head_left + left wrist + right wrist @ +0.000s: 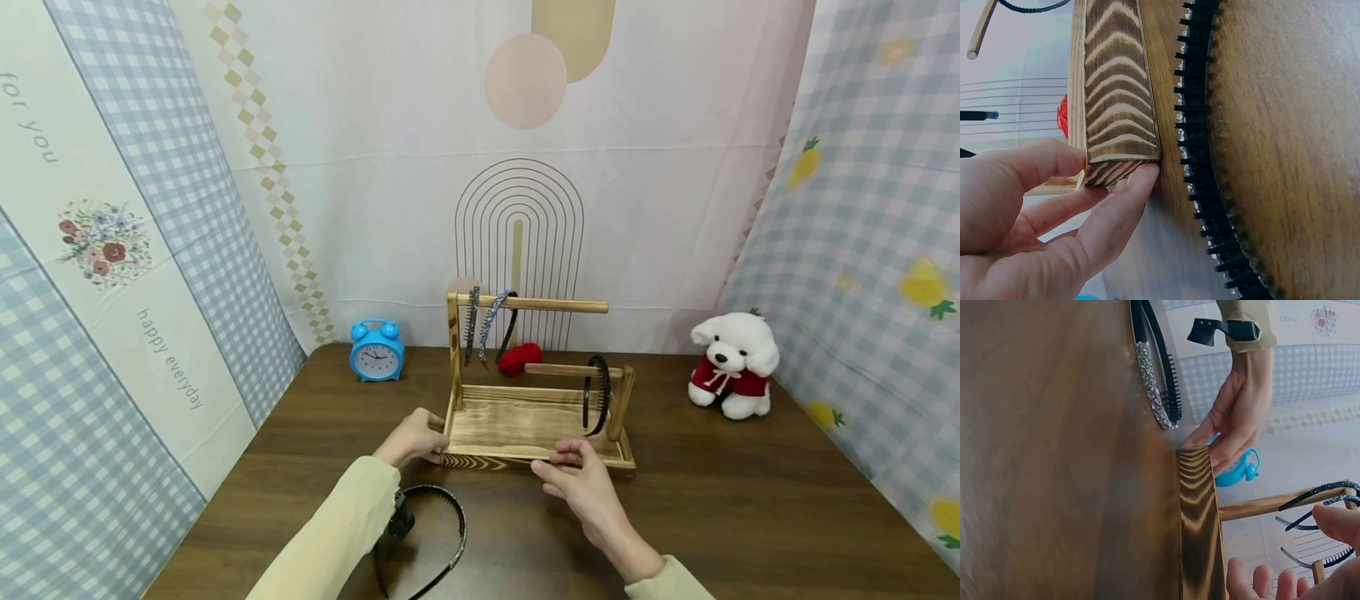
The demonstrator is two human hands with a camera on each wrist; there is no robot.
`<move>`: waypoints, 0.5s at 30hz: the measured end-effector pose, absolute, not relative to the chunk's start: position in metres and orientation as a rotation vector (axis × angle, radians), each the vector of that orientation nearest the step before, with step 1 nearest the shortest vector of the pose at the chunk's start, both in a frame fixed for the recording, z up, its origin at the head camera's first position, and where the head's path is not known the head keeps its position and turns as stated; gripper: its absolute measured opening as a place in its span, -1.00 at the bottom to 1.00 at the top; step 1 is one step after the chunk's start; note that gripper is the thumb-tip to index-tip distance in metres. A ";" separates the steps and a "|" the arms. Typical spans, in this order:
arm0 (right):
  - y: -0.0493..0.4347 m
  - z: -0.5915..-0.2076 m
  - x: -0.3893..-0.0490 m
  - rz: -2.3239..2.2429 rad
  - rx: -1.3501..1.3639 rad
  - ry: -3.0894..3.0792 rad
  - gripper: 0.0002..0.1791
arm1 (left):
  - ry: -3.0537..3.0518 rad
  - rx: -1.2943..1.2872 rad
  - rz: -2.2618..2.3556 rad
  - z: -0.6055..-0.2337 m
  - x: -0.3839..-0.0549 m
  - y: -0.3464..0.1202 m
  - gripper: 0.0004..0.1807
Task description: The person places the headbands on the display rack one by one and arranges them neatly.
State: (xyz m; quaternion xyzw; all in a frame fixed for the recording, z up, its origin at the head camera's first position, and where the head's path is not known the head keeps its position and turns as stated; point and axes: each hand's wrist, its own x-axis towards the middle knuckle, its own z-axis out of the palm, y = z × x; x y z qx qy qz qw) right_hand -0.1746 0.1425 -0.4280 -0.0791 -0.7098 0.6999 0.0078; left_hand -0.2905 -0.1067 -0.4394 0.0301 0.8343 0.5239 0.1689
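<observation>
A wooden headband rack (517, 417) with a tray base and two bars stands on the table. My left hand (415, 437) holds the base's front left corner; in the left wrist view its thumb lies on one side of the corner and the fingers (1119, 212) on the end. My right hand (581, 483) hovers at the base's front edge, fingers loosely bent and holding nothing. Patterned headbands (491, 325) hang from the upper bar, a black headband (604, 396) from the lower one. Nearest me, a black toothed headband (462, 525) with a glittery section (1150, 381) lies on the table.
Behind the rack lies a red bundle (520, 358), looking like yarn. A blue alarm clock (377, 352) stands at the back left, a white plush dog (735, 367) in red at the back right. Patterned cloths (375, 167) hang behind and on both sides of the brown table (750, 517).
</observation>
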 end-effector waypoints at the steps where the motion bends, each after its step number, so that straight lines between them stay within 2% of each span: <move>1: 0.142 -0.428 -0.174 2.196 -0.246 -2.224 -0.45 | 2.374 0.085 1.487 -0.440 -0.291 -0.107 -0.45; 15: 0.128 -0.430 -0.167 2.246 -0.226 -2.296 -0.44 | 2.398 0.092 1.455 -0.438 -0.289 -0.108 -0.45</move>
